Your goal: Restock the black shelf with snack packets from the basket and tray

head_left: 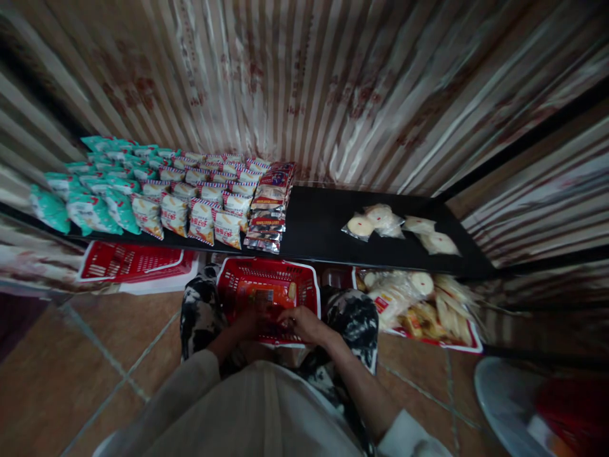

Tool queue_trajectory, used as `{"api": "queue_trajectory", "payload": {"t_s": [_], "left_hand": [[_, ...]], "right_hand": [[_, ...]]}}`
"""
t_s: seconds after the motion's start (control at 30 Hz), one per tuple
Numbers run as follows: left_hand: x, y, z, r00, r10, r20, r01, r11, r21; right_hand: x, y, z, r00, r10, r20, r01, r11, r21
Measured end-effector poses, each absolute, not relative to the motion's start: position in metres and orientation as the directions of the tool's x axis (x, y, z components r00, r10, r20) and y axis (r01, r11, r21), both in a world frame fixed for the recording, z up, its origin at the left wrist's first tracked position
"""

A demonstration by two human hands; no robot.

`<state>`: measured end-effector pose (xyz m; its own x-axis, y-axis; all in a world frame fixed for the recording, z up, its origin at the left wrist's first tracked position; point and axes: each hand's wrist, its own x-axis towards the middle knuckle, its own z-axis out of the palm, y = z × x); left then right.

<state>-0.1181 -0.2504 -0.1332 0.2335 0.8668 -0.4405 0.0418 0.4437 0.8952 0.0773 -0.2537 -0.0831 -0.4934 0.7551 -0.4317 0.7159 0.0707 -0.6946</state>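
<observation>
Between my knees sits a red shopping basket (309, 274) with a pale rim. An orange-red packet (252, 293) lies inside it, with a small tan piece (292, 291) at the packet's right end. My left hand (248, 322) reaches over the basket's near left part; its fingers are dark and blurred against the red. From the right, my right hand (303, 322) comes in over the near rim, fingers curled together, and whatever they hold cannot be made out.
On the black shelf (318, 222) ahead stand teal bags (90, 206), white snack bags (202, 219), dark red packets (267, 219) and clear-wrapped round items (360, 225). A filled basket (469, 346) sits below right, another red basket (128, 261) below left. A basin (495, 393) is lower right.
</observation>
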Motion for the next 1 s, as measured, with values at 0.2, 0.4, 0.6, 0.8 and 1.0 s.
{"api": "queue_trajectory", "payload": {"t_s": [0.2, 0.4, 0.6, 0.8, 1.0], "left_hand": [[-0.12, -0.235, -0.114, 0.36, 0.859, -0.364, 0.24, 0.291, 0.926], [-0.13, -0.218, -0.083, 0.353, 0.907, -0.232, 0.315, 0.119, 0.942], [-0.128, -0.211, -0.058, 0.292, 0.944, -0.15, 0.244, 0.078, 0.967], [-0.113, -0.207, -0.04, 0.237, 0.962, -0.137, 0.094, 0.117, 0.989], [-0.098, -0.194, -0.012, 0.199, 0.975, -0.101, -0.002, 0.103, 0.995]], "right_hand": [[0.086, -0.225, -0.023, -0.404, 0.902, -0.153, 0.673, 0.18, -0.717], [0.097, -0.211, -0.001, 0.021, 1.0, -0.003, 0.567, -0.015, -0.824], [0.096, -0.222, -0.009, 0.207, 0.971, -0.121, 0.129, -0.15, -0.98], [0.091, -0.239, 0.0, 0.077, 0.983, -0.165, -0.167, -0.151, -0.974], [0.077, -0.227, 0.009, -0.004, 0.996, -0.086, -0.131, -0.086, -0.988]]}}
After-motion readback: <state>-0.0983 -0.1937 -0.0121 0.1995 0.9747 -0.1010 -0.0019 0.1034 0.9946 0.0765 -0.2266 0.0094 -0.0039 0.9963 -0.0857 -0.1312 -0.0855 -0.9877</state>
